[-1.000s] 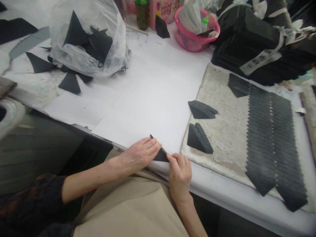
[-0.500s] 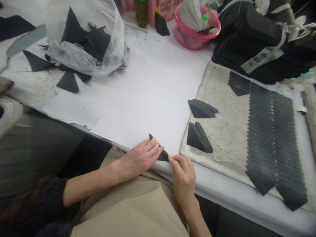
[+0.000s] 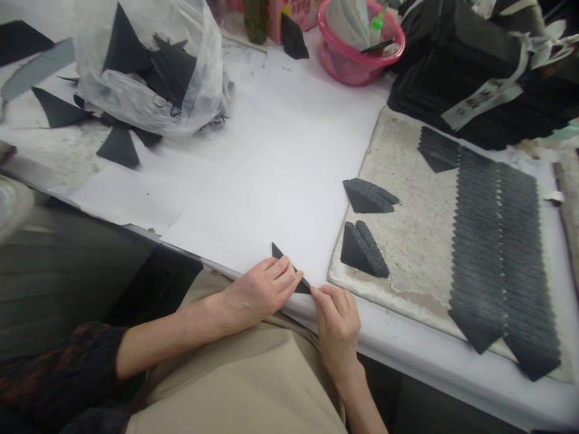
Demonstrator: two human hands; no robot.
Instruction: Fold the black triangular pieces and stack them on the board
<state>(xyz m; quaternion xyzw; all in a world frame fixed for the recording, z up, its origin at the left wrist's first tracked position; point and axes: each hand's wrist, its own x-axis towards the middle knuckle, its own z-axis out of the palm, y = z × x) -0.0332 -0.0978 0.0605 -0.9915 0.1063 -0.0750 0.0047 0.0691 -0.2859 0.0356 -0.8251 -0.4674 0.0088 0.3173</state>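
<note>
At the table's front edge lies a small black triangular piece (image 3: pixel 302 286) of sheet material, its pointed end sticking out beyond my fingers. My left hand (image 3: pixel 260 288) rests over it, fingers together and pressing it against the paper. At its lower right corner, my right hand (image 3: pixel 337 313) pinches the tip between thumb and forefinger. Part of the piece is hidden under my left fingers. To the right, a stone-like slab (image 3: pixel 416 241) bears two small black stacks, a nearer stack (image 3: pixel 362 250) and a farther stack (image 3: pixel 368 196), both with rough grey edges.
Long overlapping rows of black pieces (image 3: pixel 477 253) cover the slab's right side. Behind stand a tied black bundle (image 3: pixel 452 66) and a pink basin (image 3: pixel 350 69). A clear plastic bag (image 3: pixel 199 114) of black scraps sits back left, with loose scraps (image 3: pixel 118 147) beside it.
The view has shifted slightly. My left fingers have slid a little along the piece toward my right hand, which keeps its pinch at the corner.
</note>
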